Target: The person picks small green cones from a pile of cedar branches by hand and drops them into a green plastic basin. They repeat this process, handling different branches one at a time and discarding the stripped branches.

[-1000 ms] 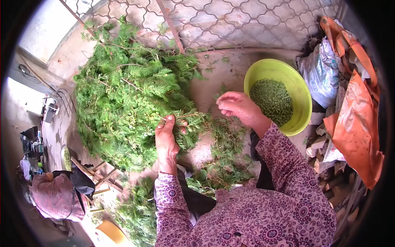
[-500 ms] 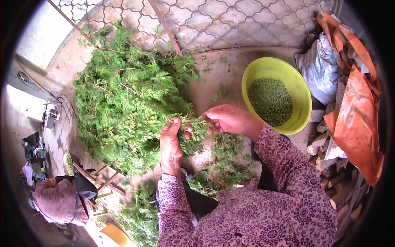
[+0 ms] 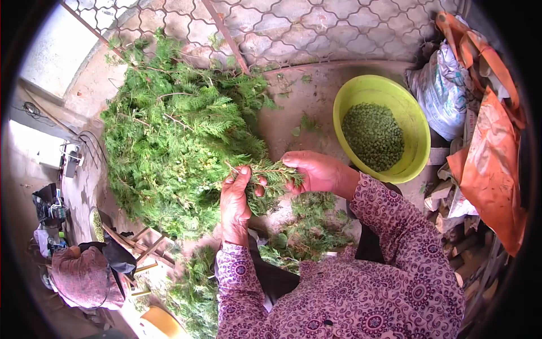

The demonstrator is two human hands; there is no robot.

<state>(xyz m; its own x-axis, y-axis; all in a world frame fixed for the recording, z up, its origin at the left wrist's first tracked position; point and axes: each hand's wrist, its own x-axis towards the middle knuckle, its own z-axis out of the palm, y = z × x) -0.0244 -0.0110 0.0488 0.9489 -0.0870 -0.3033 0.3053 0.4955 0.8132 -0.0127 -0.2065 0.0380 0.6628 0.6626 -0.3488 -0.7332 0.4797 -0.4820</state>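
Observation:
My left hand (image 3: 236, 198) is closed around the stem of a leafy evergreen sprig (image 3: 271, 176), thumb on top. The sprig points to the right, toward my right hand (image 3: 316, 172). There my thumb and fingers close around its feathery tip; any small piece between them is hidden. Left of my hands spreads a big heap of cut evergreen branches (image 3: 169, 135). On the far right of my hands stands a yellow-green basin (image 3: 415, 118), with many small green cones or berries (image 3: 372, 135) in its bottom.
More cut greenery (image 3: 316, 223) lies on the floor near my lap. A wire mesh (image 3: 316, 28) runs along the back. White sacks (image 3: 443, 93), an orange sheet (image 3: 485, 175) and stacked wood (image 3: 466, 254) stand at right. A wooden stool (image 3: 149, 248) and a yellow container (image 3: 161, 322) are at lower left.
My right hand has shifted slightly right and down along the sprig's tip, and its fingers now sit around the leaves there. My left hand keeps its hold, almost unmoved.

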